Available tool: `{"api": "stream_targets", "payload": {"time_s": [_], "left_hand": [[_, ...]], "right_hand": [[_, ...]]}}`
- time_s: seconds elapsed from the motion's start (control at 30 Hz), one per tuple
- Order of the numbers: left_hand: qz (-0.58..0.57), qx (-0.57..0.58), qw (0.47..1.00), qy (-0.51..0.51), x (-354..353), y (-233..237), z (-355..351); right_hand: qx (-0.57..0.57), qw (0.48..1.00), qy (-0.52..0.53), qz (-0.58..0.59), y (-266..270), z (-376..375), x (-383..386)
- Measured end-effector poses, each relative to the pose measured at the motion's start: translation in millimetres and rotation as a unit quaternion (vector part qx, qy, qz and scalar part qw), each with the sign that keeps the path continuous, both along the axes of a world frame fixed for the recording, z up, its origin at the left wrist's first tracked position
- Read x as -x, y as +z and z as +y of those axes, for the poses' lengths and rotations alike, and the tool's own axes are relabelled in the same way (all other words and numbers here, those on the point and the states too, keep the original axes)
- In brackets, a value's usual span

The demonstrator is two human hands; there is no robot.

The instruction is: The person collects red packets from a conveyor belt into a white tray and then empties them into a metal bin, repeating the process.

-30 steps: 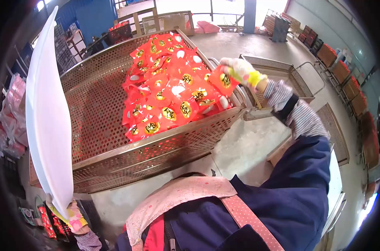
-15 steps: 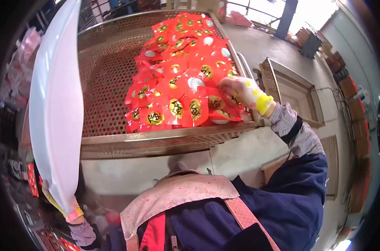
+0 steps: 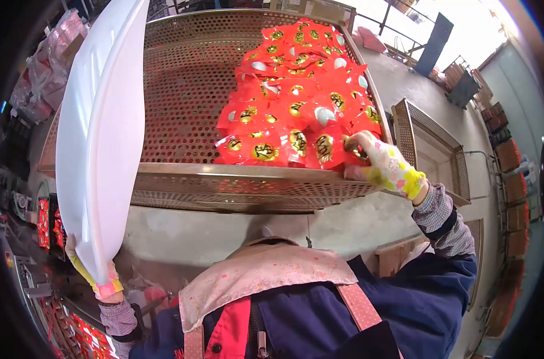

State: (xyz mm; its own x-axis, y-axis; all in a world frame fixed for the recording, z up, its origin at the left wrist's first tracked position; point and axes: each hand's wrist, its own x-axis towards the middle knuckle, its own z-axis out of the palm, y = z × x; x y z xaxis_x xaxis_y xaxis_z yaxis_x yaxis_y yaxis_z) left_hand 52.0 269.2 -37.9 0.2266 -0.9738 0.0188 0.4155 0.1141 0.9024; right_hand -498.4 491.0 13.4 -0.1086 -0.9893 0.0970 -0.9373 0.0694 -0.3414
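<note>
My left hand [image 3: 98, 278], in a patterned yellow and pink glove, grips the lower end of a large white plastic basin [image 3: 113, 113], held on edge. My right hand [image 3: 388, 164], gloved alike, is at the front right corner of a perforated metal tray [image 3: 242, 178]. Its bent fingers and thumb close around a red packet [image 3: 358, 154], partly hidden by the glove. Beside it, a heap of red packets [image 3: 296, 107] with gold ovals and black characters fills the tray's right part. Several show pale round undersides.
A second metal tray [image 3: 433, 146] is on the floor to the right. Stacked crates [image 3: 514, 209] line the right wall. Clear plastic bags [image 3: 53, 54] are at the far left, and more red packets [image 3: 86, 335] lie at lower left.
My right hand has moved from the heap's right side to the tray's front corner. The view has shifted, so tray and heap appear further right. The left hand keeps hold of the basin.
</note>
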Motion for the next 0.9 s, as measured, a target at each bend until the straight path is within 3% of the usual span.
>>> {"api": "stream_targets", "payload": {"time_s": [0.07, 0.1, 0.17, 0.2, 0.23, 0.3, 0.37, 0.43, 0.47, 0.5, 0.57, 0.6, 0.63, 0.67, 0.7, 0.73, 0.77, 0.8, 0.83, 0.87, 0.9], "left_hand": [[0.130, -0.067, 0.988, -0.053, -14.2, 9.5, -1.5], [0.134, -0.068, 0.987, -0.055, -26.7, 2.8, -3.7], [-0.088, 0.031, 0.993, 0.074, -56.4, -15.1, -4.0], [-0.084, 0.035, 0.992, 0.084, -65.8, -14.9, -3.0], [-0.080, 0.035, 0.993, 0.084, -73.2, -10.3, -3.7], [0.007, -0.034, 0.998, 0.054, -80.0, 4.2, -4.6], [-0.062, -0.027, 0.996, 0.053, -72.6, 13.8, 2.5], [-0.065, 0.003, 0.993, 0.102, -100.8, 7.9, -0.5], [-0.040, 0.008, 0.995, 0.092, -122.6, -2.1, -1.3], [-0.041, 0.007, 0.994, 0.100, -142.4, -8.1, -2.5], [0.062, -0.022, 0.998, -0.002, -176.7, -14.6, -1.1], [0.150, -0.042, 0.988, -0.009, -192.9, -7.4, 6.2], [0.146, -0.037, 0.989, 0.009, -191.4, 1.7, 20.1], [0.024, -0.009, 0.997, 0.066, -173.9, 12.8, 38.4], [-0.079, 0.011, 0.993, 0.087, -183.3, 9.8, 47.0], [-0.219, 0.045, 0.972, 0.072, -201.2, 3.1, 52.2], [-0.401, 0.097, 0.908, 0.069, -217.0, -2.2, 62.1], [-0.560, 0.152, 0.808, 0.099, -234.7, -3.5, 93.3], [-0.642, 0.174, 0.736, 0.129, -248.3, -8.4, 119.4], [-0.617, 0.152, 0.759, 0.141, -255.4, -9.0, 134.6], [-0.511, 0.109, 0.841, 0.143, -251.2, -12.8, 132.8]], "right_hand": [[0.008, 1.000, 0.013, 0.022, -5.2, 2.1, -5.5], [0.007, 1.000, 0.010, 0.026, -13.1, -0.2, -1.4], [-0.005, 0.952, -0.091, -0.291, -21.1, -6.8, 0.3], [-0.006, 0.956, -0.167, -0.242, -9.9, -10.2, -12.5], [-0.004, 0.957, -0.167, -0.237, -0.1, -16.3, -27.2], [0.180, 0.905, -0.192, -0.334, 14.2, -34.4, -57.0], [0.172, 0.955, -0.073, -0.232, 16.9, -62.1, -75.6], [0.184, 0.982, 0.046, -0.019, 0.4, -94.4, -92.8], [0.184, 0.981, 0.053, -0.022, -19.6, -107.8, -89.5], [0.113, 0.981, 0.104, -0.123, -45.2, -121.0, -79.4], [0.037, 0.961, 0.160, -0.223, -54.6, -133.2, -86.0], [-0.019, 0.981, 0.129, -0.147, -46.3, -142.8, -102.4], [-0.072, 0.990, 0.098, -0.067, -34.4, -151.2, -120.2], [-0.082, 0.996, 0.016, -0.020, -17.1, -149.1, -140.9], [0.043, 0.994, 0.065, 0.076, -31.7, -150.8, -124.6], [0.046, 0.991, 0.048, 0.113, -28.9, -142.1, -119.2], [-0.172, 0.983, -0.037, 0.054, -23.7, -127.1, -115.0], [-0.150, 0.982, 0.044, -0.102, -16.8, -117.9, -138.3], [-0.103, 0.987, 0.125, -0.009, -30.1, -113.9, -133.5], [-0.037, 0.975, 0.197, 0.099, -43.4, -109.8, -127.3], [0.043, 0.947, 0.248, 0.200, -58.1, -108.5, -120.4]]}}
